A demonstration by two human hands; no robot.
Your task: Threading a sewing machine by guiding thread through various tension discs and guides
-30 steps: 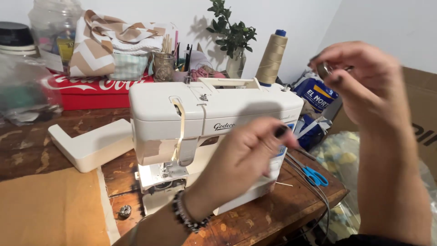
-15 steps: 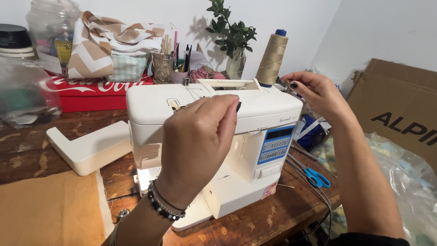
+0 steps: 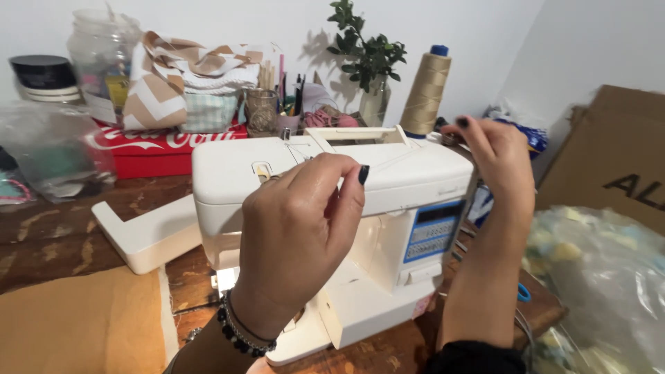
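two hands work over the cream sewing machine (image 3: 409,180), left hand (image 3: 298,235) fingers pinching thread, right hand (image 3: 495,156) fingers' grip unclear.

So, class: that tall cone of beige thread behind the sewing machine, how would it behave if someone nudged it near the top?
The thread cone would probably tip rather than slide: it stands tall and narrow. Once on its side, its tapered shape would likely make it roll in a curve. It is probably firm to grip, since the thread looks tightly wound; the right hand and sewing machine are close enough to be bumped.
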